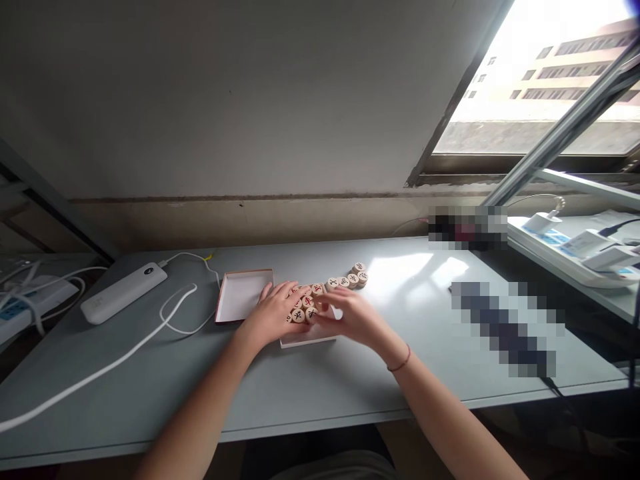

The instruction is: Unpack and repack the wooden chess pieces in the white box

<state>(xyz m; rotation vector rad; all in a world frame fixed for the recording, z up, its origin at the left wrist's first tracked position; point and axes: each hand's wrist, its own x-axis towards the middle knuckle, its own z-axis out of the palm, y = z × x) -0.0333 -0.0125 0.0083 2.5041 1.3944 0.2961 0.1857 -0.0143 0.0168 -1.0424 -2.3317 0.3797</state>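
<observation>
Down on the grey desk (150, 380), I spread the left hand (273, 313) and right hand (353, 319) over round xiangqi pieces (305, 308) beside a white box lid (243, 295).

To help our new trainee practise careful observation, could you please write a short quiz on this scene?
1. Which wears the red cord bracelet at its wrist, the left hand or the right hand?
2. True or false: the shallow red-rimmed box lies to the left of the round xiangqi pieces.
3. Which object lies on the grey desk at the far left, joined to the white cable?
A. A mug
B. A power bank
C. A book

Key: 1. The right hand. 2. True. 3. B.
</observation>
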